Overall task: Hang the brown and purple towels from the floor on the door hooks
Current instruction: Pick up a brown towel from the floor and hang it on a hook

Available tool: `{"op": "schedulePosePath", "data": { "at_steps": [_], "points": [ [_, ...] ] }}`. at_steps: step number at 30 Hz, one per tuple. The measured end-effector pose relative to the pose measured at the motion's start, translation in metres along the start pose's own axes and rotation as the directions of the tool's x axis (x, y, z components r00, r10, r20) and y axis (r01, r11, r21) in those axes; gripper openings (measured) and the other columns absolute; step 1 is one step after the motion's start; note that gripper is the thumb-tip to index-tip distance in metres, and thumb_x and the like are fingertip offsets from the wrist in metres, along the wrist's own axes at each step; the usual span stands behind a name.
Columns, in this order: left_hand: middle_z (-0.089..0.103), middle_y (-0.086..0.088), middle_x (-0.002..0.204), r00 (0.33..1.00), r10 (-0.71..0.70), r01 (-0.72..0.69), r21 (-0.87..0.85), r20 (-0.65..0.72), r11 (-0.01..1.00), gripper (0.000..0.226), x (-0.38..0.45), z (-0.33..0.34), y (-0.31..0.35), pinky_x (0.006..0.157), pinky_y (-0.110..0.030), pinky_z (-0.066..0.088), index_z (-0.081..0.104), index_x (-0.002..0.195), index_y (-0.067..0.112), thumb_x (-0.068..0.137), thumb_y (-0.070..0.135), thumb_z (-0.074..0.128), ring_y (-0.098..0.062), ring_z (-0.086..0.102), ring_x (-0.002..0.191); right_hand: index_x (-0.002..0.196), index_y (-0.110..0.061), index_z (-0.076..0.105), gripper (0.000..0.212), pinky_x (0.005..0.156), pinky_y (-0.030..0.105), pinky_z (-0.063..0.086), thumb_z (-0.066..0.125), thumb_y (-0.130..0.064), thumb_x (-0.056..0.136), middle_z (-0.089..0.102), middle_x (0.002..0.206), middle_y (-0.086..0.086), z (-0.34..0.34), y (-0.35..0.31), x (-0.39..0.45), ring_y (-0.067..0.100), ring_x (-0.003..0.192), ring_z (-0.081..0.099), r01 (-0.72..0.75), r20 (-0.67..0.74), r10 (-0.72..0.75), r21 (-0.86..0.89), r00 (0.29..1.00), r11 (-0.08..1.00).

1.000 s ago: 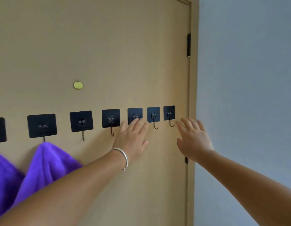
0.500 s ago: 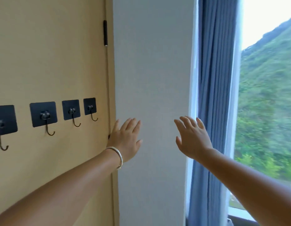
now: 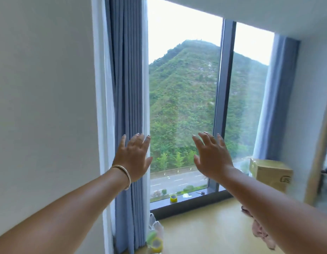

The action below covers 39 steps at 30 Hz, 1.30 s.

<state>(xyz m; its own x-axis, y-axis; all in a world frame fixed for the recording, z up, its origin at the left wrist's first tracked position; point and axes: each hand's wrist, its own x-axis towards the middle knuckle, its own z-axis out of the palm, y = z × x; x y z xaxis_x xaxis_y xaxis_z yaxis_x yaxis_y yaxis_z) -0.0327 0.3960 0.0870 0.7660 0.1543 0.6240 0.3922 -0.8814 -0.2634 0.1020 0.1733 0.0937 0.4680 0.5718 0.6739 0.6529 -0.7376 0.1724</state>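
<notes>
My left hand (image 3: 133, 158) and my right hand (image 3: 212, 156) are both stretched out in front of me at chest height, fingers straight and spread, holding nothing. They hover in the air before a tall window. A brownish-pink towel (image 3: 259, 230) lies crumpled on the floor at the lower right, partly hidden behind my right forearm. The door and its hooks are out of view, as is the purple towel.
Blue curtains (image 3: 127, 107) hang at the window's left and right sides. A yellow tape roll (image 3: 173, 198) sits on the sill. A cardboard box (image 3: 270, 173) stands at right, and a plastic bag with tape rolls (image 3: 155, 239) lies by the curtain foot. A white wall (image 3: 45, 107) fills the left.
The view has swung right, away from the door with its hooks and purple towel, past the wall to the window. Both hands stayed open and raised throughout.
</notes>
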Motion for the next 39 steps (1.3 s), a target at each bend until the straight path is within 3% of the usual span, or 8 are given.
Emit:
{"op": "schedulePosePath", "data": {
  "at_steps": [8, 16, 26, 39],
  "points": [
    [0.016, -0.004, 0.159, 0.965, 0.242, -0.259, -0.208, -0.104, 0.943, 0.071, 0.074, -0.010, 0.177, 0.116, -0.052, 0.009, 0.009, 0.152, 0.018, 0.096, 0.054, 0.030, -0.021, 0.016, 0.146, 0.147, -0.019, 0.030, 0.066, 0.117, 0.051, 0.015, 0.054, -0.035, 0.089, 0.033, 0.152, 0.004, -0.035, 0.164, -0.083, 0.022, 0.141, 0.027, -0.261, 0.040, 0.274, -0.203, 0.961, 0.944],
    [0.012, -0.003, 0.160, 0.869, 0.448, -0.494, -0.303, -0.211, 0.815, 0.070, 0.098, -0.036, 0.363, 0.118, -0.053, 0.007, 0.007, 0.153, 0.018, 0.096, 0.053, 0.029, -0.020, 0.011, 0.147, 0.150, -0.016, 0.024, 0.069, 0.117, 0.049, 0.013, 0.051, -0.038, 0.091, 0.028, 0.155, 0.004, -0.074, 0.300, -0.190, 0.021, 0.144, 0.021, -0.442, 0.042, 0.496, -0.393, 0.867, 0.806],
    [0.014, -0.002, 0.160, 0.761, 0.543, -0.648, -0.386, -0.355, 0.656, 0.072, 0.102, -0.074, 0.544, 0.118, -0.053, 0.007, 0.004, 0.152, 0.018, 0.095, 0.055, 0.029, -0.019, 0.013, 0.147, 0.151, -0.013, 0.016, 0.071, 0.118, 0.046, 0.010, 0.048, -0.039, 0.093, 0.021, 0.156, 0.004, -0.129, 0.416, -0.296, 0.021, 0.145, 0.016, -0.533, 0.022, 0.649, -0.548, 0.761, 0.644],
    [0.020, -0.001, 0.157, 0.644, 0.609, -0.764, -0.427, -0.463, 0.484, 0.072, 0.139, -0.070, 0.707, 0.116, -0.052, 0.009, 0.009, 0.152, 0.018, 0.095, 0.056, 0.030, -0.020, 0.018, 0.145, 0.152, -0.014, 0.012, 0.069, 0.119, 0.045, 0.004, 0.042, -0.038, 0.094, 0.014, 0.159, 0.003, -0.139, 0.521, -0.360, 0.019, 0.147, 0.008, -0.612, -0.021, 0.793, -0.649, 0.608, 0.452]
  ]
}}
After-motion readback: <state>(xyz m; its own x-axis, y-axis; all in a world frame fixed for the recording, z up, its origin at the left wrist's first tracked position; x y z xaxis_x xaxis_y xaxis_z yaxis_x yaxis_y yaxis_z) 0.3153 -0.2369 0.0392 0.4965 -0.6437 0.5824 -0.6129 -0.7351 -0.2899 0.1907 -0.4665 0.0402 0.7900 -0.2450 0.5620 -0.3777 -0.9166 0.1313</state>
